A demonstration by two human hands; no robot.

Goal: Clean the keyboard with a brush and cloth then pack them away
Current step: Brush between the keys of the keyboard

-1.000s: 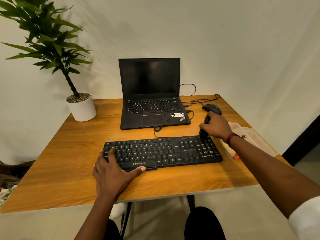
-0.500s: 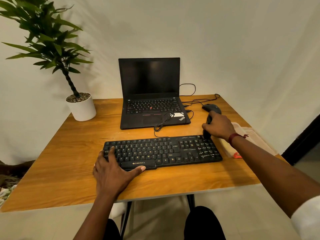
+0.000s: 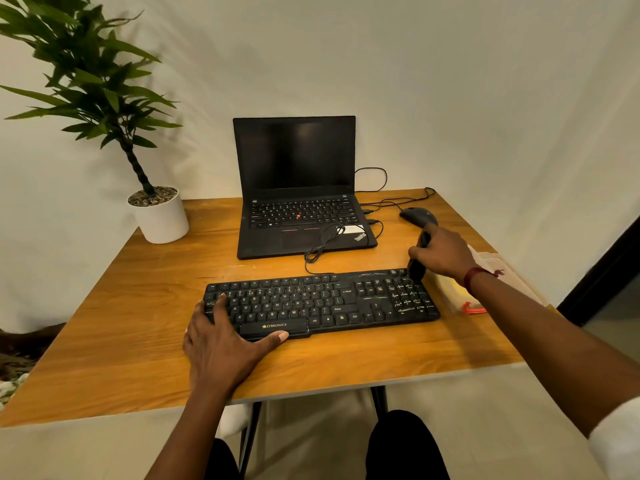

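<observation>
A person is sitting at a square wooden table (image 3: pixel 104 341), seen from their own head looking down. A long black plastic keyboard (image 3: pixel 322 303) marked ZEBRONICS is lying flat near the table's front edge, roughly centred.

The left hand (image 3: pixel 221 344) is resting palm-down on the keyboard's near left corner, with the fingers straight and spread over the keys and the thumb stretching along its front edge. The right hand (image 3: pixel 446 252) is gripping a small black brush (image 3: pixel 416 266), with the fingers curled round its handle. The brush is tilting, its lower end touching the keyboard's far right corner.

A pale beige cloth (image 3: pixel 498 268) is lying by the table's right edge, just beside the keyboard and partly hidden under the right wrist.

An open black laptop (image 3: pixel 298 202) with a dark screen is sitting at the middle of the back edge. A black mouse (image 3: pixel 417 215) is lying toward the back right corner. A green plant in a round white pot (image 3: pixel 161 216) is standing at the back left corner.
</observation>
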